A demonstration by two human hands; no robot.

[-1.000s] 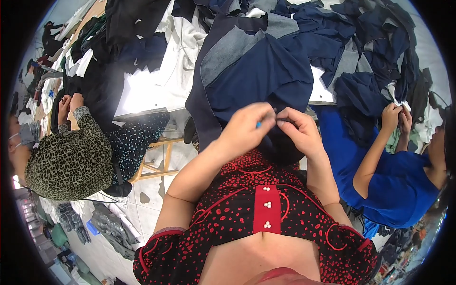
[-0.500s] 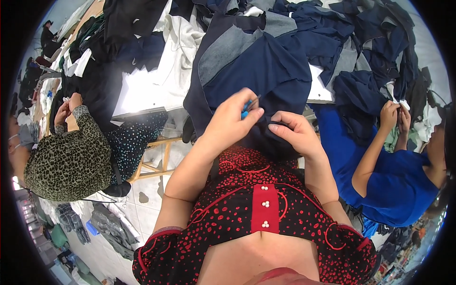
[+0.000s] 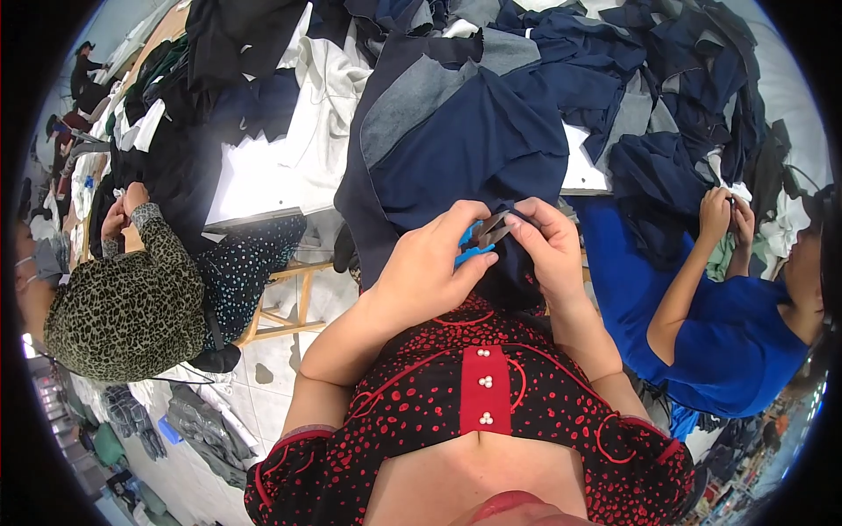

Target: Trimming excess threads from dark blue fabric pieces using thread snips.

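Garment: a navy garment (image 3: 474, 149) with a grey lining panel hangs off the surface (image 3: 263, 175) edge toward the person's lap; its lower fold sits between both hands.
Snips: small blue-handled snips (image 3: 478, 241) with grey blades lie in the left hand, tips pointing at the cloth held by the right hand.
Left hand: left hand (image 3: 434, 263), fingers (image 3: 465, 215) curled and pressed around the snips' handle, thumb beneath.
Right hand: right hand (image 3: 548, 245), fingers (image 3: 526, 219) pinching a small fold of the navy cloth just beside the blade tips.
Progress: judging from this, trimming at one spot of the fold is in hand; whether other spots are already trimmed I cannot tell, and no cut threads show.
Heap: more navy and grey pieces (image 3: 667, 79) lie piled on the surface behind the garment, touching it.
Left neighbour: a person in a spotted olive top (image 3: 132, 298) sits well apart at the left, hands up at dark cloth.
Right neighbour: a person in a blue top (image 3: 728, 333) sits near on the right, hands (image 3: 728, 215) working at another dark piece.
Edges and room: the surface edge runs just beyond the hands; open room is the narrow gap over the lap, with tiled floor (image 3: 263, 386) and a wooden stool (image 3: 281, 302) to the left.
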